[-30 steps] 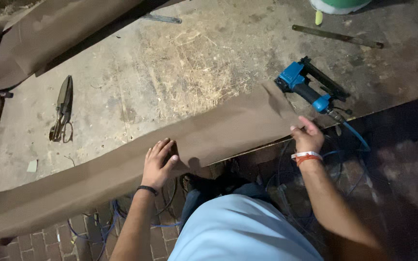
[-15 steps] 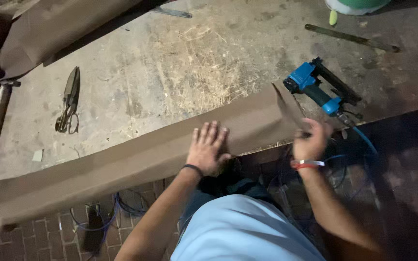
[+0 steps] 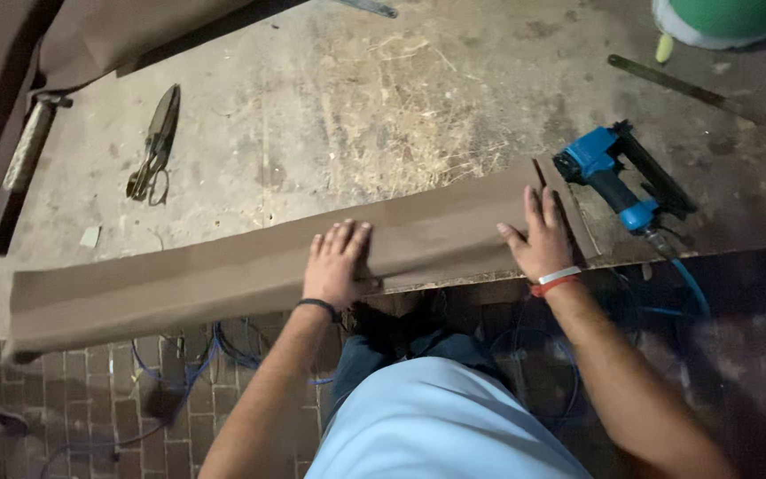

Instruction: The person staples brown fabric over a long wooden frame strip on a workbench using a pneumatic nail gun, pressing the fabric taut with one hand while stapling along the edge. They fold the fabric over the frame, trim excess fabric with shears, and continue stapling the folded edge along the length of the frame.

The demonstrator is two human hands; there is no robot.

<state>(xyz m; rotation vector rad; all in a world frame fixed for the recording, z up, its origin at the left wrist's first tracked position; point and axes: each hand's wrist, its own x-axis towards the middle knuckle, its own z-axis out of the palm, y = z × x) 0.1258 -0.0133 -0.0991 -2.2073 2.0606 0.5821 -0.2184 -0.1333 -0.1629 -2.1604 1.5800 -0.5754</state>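
A long brown strip of material (image 3: 223,270) lies along the near edge of a worn wooden worktable (image 3: 339,115) and hangs past its left end. My left hand (image 3: 337,263) rests flat on the strip near its middle, fingers spread. Flat on the strip's right end lies my right hand (image 3: 543,239), with red and white bands at the wrist. Neither hand grips anything. A blue pneumatic staple gun (image 3: 622,177) lies on the table just right of my right hand.
Large shears (image 3: 154,146) lie on the table at the left. More brown material (image 3: 108,35) is piled at the far left corner. A green and white container (image 3: 720,18) stands far right, a dark bar (image 3: 693,93) near it. Blue hoses (image 3: 214,346) run over the brick floor.
My left hand has slid rightward along the strip, from left of middle to the middle. My right hand has opened flat onto the strip's right end.
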